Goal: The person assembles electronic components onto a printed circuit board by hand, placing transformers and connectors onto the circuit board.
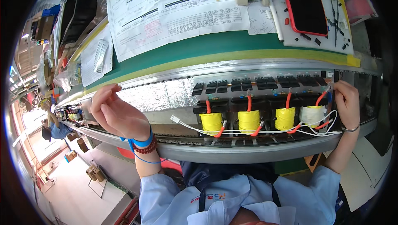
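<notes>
A long circuit board [265, 95] lies on the conveyor line in front of me. Black components [265, 83] line its far side. Along its near side stand three yellow-wrapped coils [248, 121] and one white-wrapped coil [311, 116], with red leads. White wires [232, 132] run across the near side to a white plug [175, 119] at the left. My left hand [120, 115] is raised over the silver foil surface left of the board, fingers loosely bent and apart, holding nothing visible. At the board's right end my right hand [347, 102] is closed, its fingertips partly hidden.
Beyond the rail, printed drawings [174, 17] cover a green bench surface [199, 50]. At the far right, a red-edged phone [304, 5] lies among small black parts. The grey near rail [232, 152] runs between me and the board. Another person [58, 127] is at the far left.
</notes>
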Motion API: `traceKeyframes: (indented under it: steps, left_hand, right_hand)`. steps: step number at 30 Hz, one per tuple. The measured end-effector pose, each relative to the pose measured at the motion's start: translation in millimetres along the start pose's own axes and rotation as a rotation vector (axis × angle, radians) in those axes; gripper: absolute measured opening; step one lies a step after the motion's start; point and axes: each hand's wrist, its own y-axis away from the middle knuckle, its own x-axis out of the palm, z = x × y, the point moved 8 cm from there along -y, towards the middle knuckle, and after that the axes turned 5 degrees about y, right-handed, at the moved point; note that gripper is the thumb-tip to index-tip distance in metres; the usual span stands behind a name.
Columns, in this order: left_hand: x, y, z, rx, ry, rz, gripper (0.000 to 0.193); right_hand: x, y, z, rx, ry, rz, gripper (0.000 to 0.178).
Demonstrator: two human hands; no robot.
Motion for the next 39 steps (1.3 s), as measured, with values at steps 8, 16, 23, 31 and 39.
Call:
traceKeyframes:
  steps: [8, 16, 23, 31, 39]
  left_hand:
    - [4.9, 9.8, -15.7, 0.072, 0.043, 0.133, 0.021]
    - [6.3, 8.2, -18.7, 0.028, 0.168, 0.118, 0.016]
    - [-1.7, 14.1, -11.6, -0.001, -0.049, -0.056, 0.01]
    - [0.5, 2.5, 6.9, -0.049, -0.112, 0.018, 0.005]
    - [3.0, -1.3, 18.1, -0.083, -0.077, -0.027, 0.011]
  right_hand:
    - [-5.4, 2.1, -7.6, 0.045, 0.062, -0.002, 0.008]
    - [-8.6, 11.2, -31.2, 0.129, 0.096, 0.069, 0.009]
    - [-9.1, -0.4, -19.8, 0.06, 0.07, -0.023, 0.005]
    - [-25.3, 8.0, -18.2, 0.046, 0.09, -0.029, 0.012]
    - [-23.2, 12.6, -11.8, -0.1, -0.018, 0.015, 0.014]
